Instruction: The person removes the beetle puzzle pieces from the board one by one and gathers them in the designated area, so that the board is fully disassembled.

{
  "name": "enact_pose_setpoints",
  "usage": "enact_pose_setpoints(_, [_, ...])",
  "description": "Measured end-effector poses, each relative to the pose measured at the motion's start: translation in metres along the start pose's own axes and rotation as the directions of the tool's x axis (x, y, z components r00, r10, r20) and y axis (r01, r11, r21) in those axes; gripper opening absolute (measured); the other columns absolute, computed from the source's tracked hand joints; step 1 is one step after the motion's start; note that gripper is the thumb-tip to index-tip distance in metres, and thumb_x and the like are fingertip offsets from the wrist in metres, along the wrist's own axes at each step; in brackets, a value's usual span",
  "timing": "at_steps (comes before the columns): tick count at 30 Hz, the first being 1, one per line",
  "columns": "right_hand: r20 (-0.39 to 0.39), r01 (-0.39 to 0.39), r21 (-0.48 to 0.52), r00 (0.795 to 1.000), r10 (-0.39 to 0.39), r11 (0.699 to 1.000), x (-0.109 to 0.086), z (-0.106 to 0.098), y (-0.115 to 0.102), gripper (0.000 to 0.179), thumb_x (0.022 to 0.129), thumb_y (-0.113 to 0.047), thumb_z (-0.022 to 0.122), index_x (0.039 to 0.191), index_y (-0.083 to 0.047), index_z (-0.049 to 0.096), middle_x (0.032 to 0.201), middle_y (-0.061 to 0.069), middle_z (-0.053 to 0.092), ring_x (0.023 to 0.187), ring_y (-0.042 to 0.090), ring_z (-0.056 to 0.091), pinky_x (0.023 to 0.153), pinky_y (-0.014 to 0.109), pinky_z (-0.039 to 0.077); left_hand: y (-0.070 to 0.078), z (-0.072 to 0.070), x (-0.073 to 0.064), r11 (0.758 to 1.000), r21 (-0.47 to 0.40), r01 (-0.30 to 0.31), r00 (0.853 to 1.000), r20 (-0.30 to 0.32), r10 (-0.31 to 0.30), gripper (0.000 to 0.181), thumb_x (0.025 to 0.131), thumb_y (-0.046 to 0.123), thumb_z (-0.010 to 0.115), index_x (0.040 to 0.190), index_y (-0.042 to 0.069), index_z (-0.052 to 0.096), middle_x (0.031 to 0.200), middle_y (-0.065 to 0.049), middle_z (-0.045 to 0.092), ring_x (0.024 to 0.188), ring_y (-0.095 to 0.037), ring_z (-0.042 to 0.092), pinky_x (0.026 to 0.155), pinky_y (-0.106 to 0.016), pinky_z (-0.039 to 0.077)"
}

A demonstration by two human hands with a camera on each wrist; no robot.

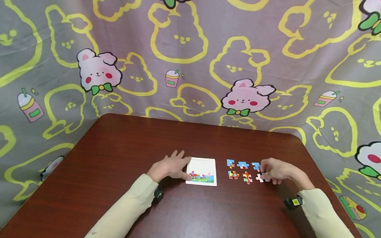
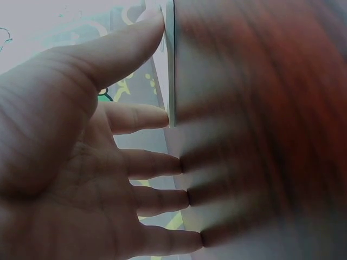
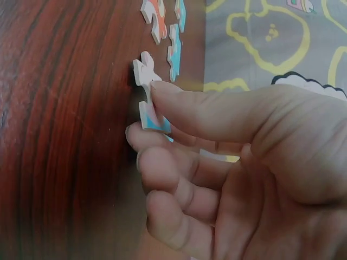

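Note:
A square white puzzle board lies on the table, with a strip of colourful picture along its near side. My left hand rests at the board's left side, fingers spread and fairly straight; the thumb and index finger touch its edge, while the other fingertips meet the tabletop. To the right, my right hand pinches a pale pink and blue jigsaw piece between thumb and index finger, low over the table. The remaining fingers are bent. Part of that piece is hidden by the thumb.
Loose jigsaw pieces lie in two rows between board and right hand, among them a blue piece, a red and yellow piece and an orange-red piece. The brown table ends at a patterned curtain.

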State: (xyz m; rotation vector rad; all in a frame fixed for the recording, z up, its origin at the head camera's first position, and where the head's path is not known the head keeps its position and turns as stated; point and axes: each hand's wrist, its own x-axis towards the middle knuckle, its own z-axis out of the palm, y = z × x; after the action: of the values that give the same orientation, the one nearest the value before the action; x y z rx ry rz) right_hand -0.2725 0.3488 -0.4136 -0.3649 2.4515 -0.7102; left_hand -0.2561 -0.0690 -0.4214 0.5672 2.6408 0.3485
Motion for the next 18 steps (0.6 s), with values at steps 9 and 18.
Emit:
enact_pose_setpoints(9, [-0.053,-0.065,-0.070,0.997,0.062,0.995,0.000,0.002,-0.013,0.031,0.085,-0.018,0.077,0.100,-0.005,0.052,0.062,0.004,0.058,0.047,0.016,0.055,0.042,0.027,0.047,-0.001,-0.001,0.000,1.000,0.000,0.002,1.000,-0.005,-0.002,0.084,0.088,0.053,0.067,0.155,0.019,0.031,0.164,-0.018,0.016,0.151,-0.043,0.009,0.116,-0.065,0.019])
enact_pose_setpoints(18, [-0.087,-0.103,-0.202,0.992,0.087,0.974,-0.001,0.000,-0.020,0.027,0.083,-0.028,0.078,0.093,-0.013,0.058,0.065,0.001,0.057,0.050,0.016,0.053,0.043,0.026,0.044,0.000,-0.001,-0.001,1.000,-0.008,0.006,1.000,-0.010,-0.006,0.084,0.087,0.053,0.068,0.155,0.019,0.032,0.164,-0.018,0.017,0.151,-0.042,0.010,0.116,-0.065,0.019])
